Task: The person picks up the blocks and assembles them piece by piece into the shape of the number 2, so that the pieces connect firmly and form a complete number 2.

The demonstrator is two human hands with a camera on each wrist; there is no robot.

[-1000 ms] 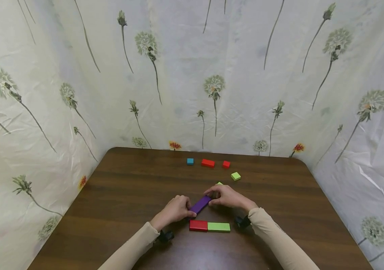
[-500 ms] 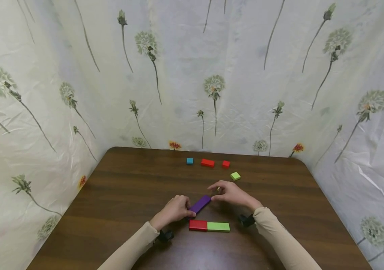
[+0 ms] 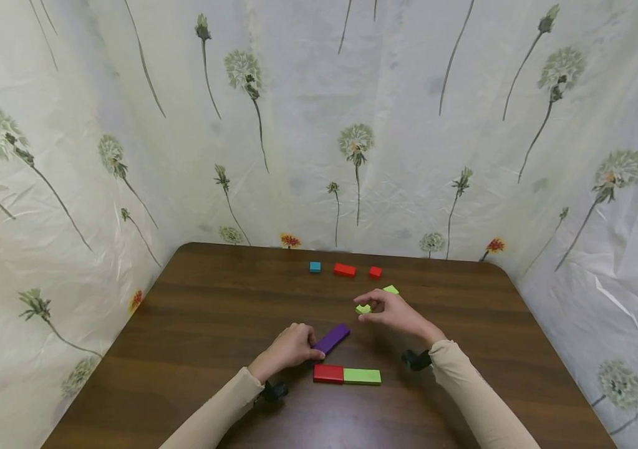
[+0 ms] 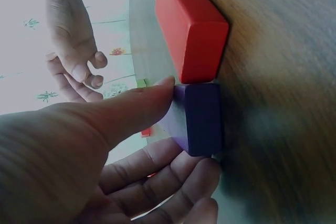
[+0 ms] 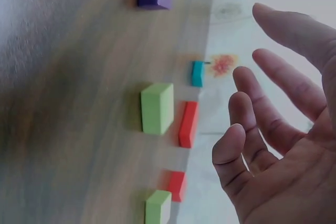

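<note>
My left hand (image 3: 287,350) pinches the near end of a long purple block (image 3: 334,338), which lies slanted on the table. In the left wrist view the thumb and fingers sit on either side of this purple block (image 4: 203,119), whose end is right at a corner of the red block (image 4: 202,40). Farther right, my right hand (image 3: 396,312) hovers with fingers spread and relaxed around a small light green block (image 3: 363,309), partly hidden by them in the head view. The right wrist view shows that green block (image 5: 156,108) standing apart from the fingers, on the tabletop.
In front of the purple block, a red block (image 3: 328,374) and a light green one (image 3: 362,376) lie end to end. Farther back are another green block (image 3: 390,289), a blue block (image 3: 315,267), a longer red block (image 3: 345,270) and a small red block (image 3: 375,272). A floral curtain (image 3: 296,125) surrounds the table.
My right hand has let go of the purple block's far end and moved back and right to the small green block. The left hand has stayed on the purple block.
</note>
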